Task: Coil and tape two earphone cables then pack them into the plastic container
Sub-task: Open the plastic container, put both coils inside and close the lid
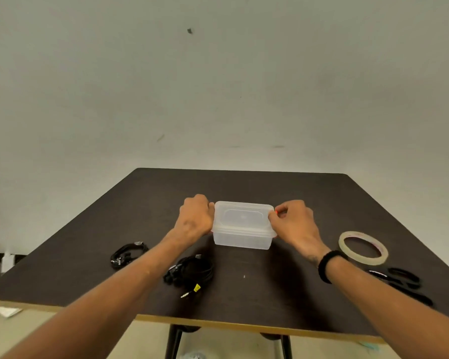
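Two short ends of the plastic container (pixel 243 226) are hidden behind the hands, so the latches there cannot be made out; only a small red spot is seen at the right hand's fingertips. The inside of the container is blurred by its cloudy walls and closed lid, and no contents can be told. The scissors (pixel 402 281) at the right are dark against the dark table (pixel 283 294) and their blades are hard to separate from it.

The container is set near the table's middle, well back from the near edge. Bare tabletop is left behind it up to the far edge, and in front of it toward the near edge. One earphone cable (pixel 128 254), bundled, lies to the front left; a second earphone cable (pixel 189 273), also bundled, lies just in front of the container, its plug pointed at the near edge. A tape roll (pixel 363 247) lies flat to the right, apart from the container.

The left hand (pixel 195 216) is curled round the container's left end. The right hand (pixel 294 221) is pinched on the right end, fingers bent at the lid's rim. A black band is worn on the right wrist.
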